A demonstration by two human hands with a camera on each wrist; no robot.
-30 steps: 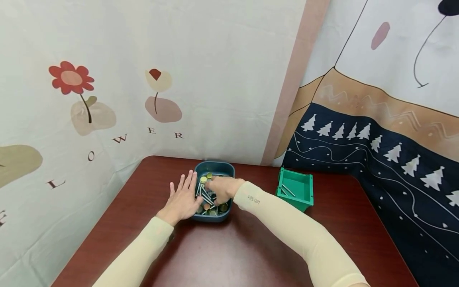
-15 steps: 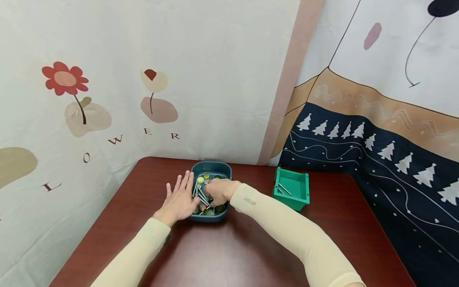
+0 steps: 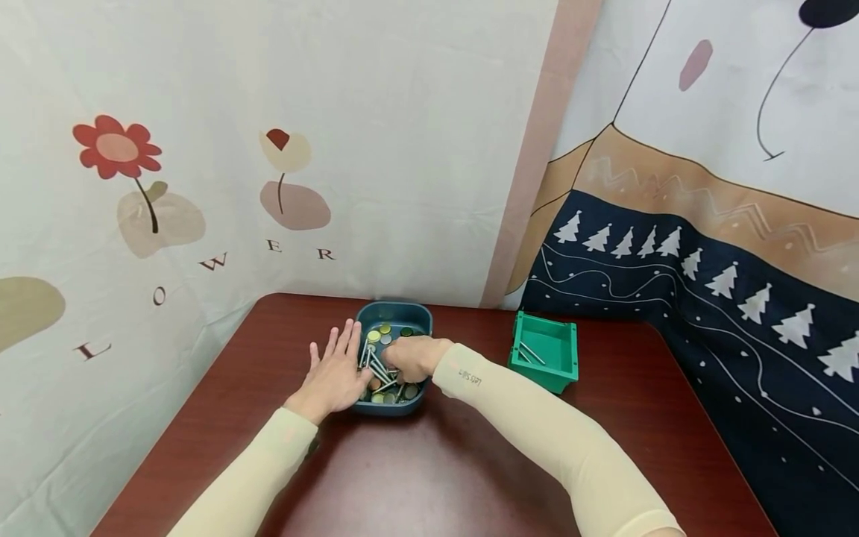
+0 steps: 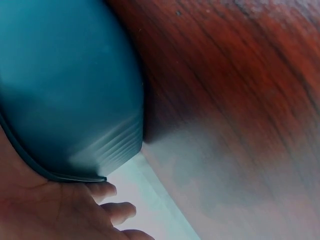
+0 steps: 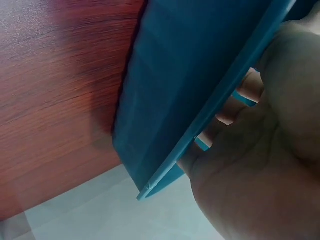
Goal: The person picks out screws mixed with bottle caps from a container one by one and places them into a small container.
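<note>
A dark blue plastic bin (image 3: 392,409) stands on the table with silver bolts (image 3: 378,365) and round coin-like discs (image 3: 373,337) mixed inside. My left hand (image 3: 330,380) lies along the bin's left rim, fingers straight and pointing away. In the left wrist view, the palm is against the rim of the blue bin (image 4: 70,100). My right hand (image 3: 416,356) reaches over the right rim, its fingers down among the bolts and discs. From the right wrist, curled fingers (image 5: 230,111) show inside the wall; their tips are hidden, so I cannot tell whether they hold a bolt.
A green bin (image 3: 565,344) to the right holds a few thin metal bolts (image 3: 533,353). Both bins stand on a reddish-brown table (image 3: 416,477). Behind it hangs a printed cloth (image 3: 416,149), close along the table's back edge.
The head view has shifted slightly. Bolts and discs in the blue bin have been stirred, with a bolt now lying across near the front. My left hand stays at the rim.
</note>
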